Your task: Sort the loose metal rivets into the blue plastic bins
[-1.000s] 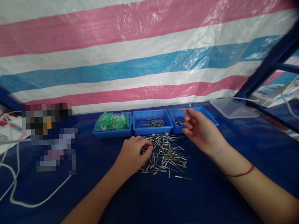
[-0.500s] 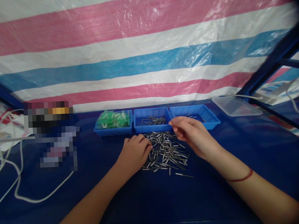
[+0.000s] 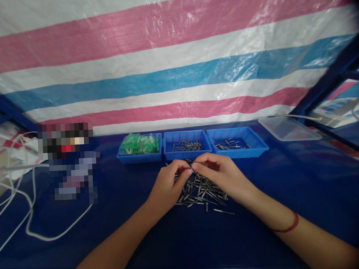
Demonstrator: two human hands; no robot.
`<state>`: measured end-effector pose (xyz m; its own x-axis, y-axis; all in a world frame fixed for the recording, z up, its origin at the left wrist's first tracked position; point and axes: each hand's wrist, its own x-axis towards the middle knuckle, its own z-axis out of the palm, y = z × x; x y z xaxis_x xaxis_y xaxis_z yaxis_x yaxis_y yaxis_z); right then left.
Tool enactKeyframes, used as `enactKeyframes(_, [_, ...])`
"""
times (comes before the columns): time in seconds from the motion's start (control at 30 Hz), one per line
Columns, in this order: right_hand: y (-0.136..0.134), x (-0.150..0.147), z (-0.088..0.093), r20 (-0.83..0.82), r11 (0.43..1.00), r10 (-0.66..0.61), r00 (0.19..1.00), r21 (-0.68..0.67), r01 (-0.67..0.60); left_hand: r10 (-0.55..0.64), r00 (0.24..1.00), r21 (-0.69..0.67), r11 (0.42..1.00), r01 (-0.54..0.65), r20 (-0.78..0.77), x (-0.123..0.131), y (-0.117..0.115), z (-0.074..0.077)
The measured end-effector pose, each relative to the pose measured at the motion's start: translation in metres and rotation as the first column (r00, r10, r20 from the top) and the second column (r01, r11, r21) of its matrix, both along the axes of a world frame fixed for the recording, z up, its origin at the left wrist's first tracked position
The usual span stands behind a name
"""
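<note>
A heap of silver blind rivets [image 3: 201,189] lies on the blue table, with one loose rivet [image 3: 224,211] at its front right. Over the heap, my left hand [image 3: 171,182] and my right hand [image 3: 221,174] meet fingertip to fingertip. Both are closed in a pinch on what looks like one small rivet [image 3: 191,169], mostly covered by the fingers. Behind them stand three blue bins: the left bin [image 3: 140,158] holds green plastic packets [image 3: 141,144], the middle bin [image 3: 184,154] holds several rivets, and the right bin [image 3: 242,152] holds a few more.
A clear plastic lid [image 3: 289,128] lies at the back right. White cables [image 3: 38,236] loop across the left side, beside blurred-out items [image 3: 76,166]. A striped plastic sheet [image 3: 165,83] hangs behind the table, between blue frame posts [image 3: 328,72].
My right hand has moved left and down from in front of the right bin to meet my left hand. My left hand has lifted from the heap's left side and turned inward, thumb showing.
</note>
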<state>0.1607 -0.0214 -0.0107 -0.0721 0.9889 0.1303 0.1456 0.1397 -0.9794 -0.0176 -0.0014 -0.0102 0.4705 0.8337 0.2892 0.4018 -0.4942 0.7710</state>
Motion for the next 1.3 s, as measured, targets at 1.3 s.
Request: enactKeyframes(1.3, [0.013, 0.031, 0.022, -0.551, 0.918, -0.393, 0.736, -0.283, 0.278, 0.022, 0.859, 0.232, 0.966, 0.113, -0.511, -0.009, 0.002, -0.007])
